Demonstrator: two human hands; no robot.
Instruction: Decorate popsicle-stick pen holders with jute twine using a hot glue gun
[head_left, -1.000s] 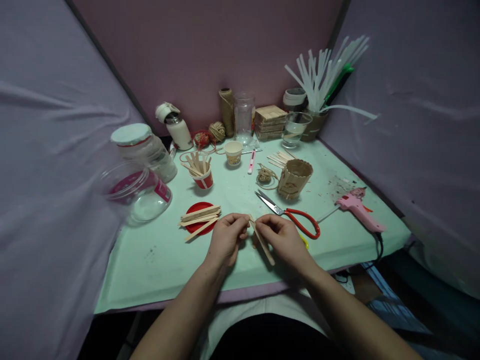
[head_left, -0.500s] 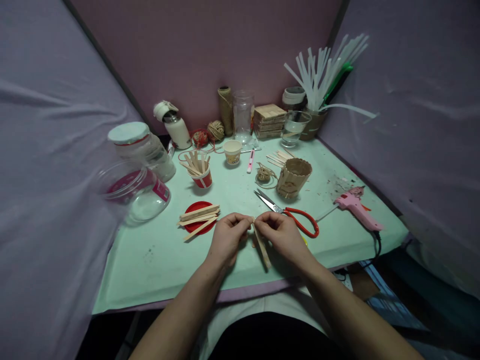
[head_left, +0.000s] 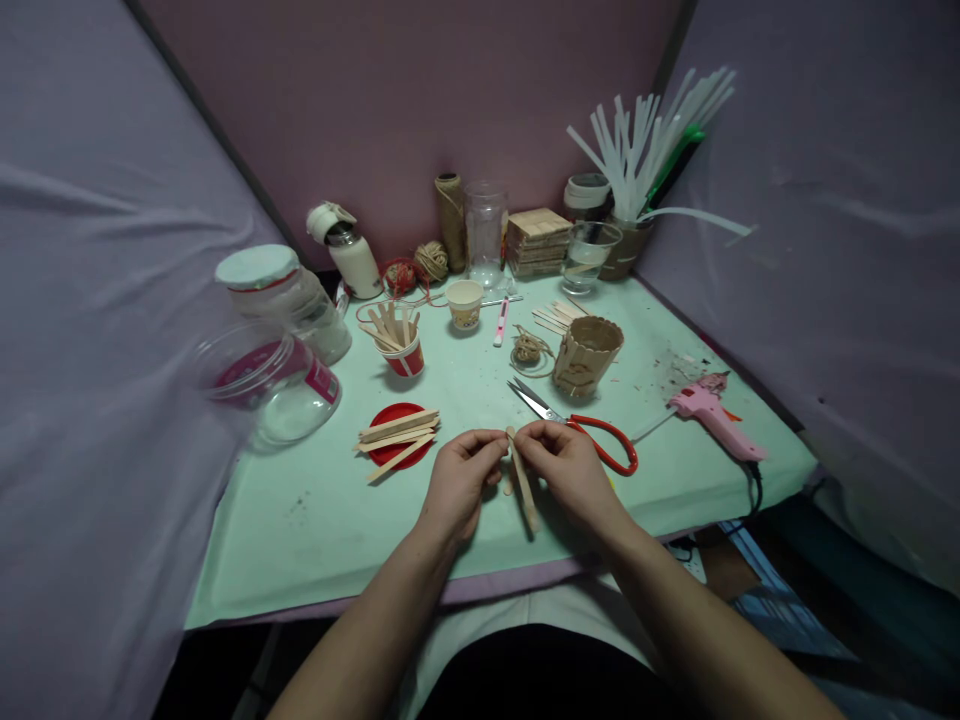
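A flat wooden stick, pinched in the right hand, slants toward the surface's near edge; the left hand presses together alongside.

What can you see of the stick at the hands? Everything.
The stick is flat, narrow, pale and looks wooden. It slants toward the near edge of the table, slightly rightward, that end free of both hands. The right hand pinches it near its far end; the left hand is close beside there, contact unclear. Whether it touches the table is also unclear.
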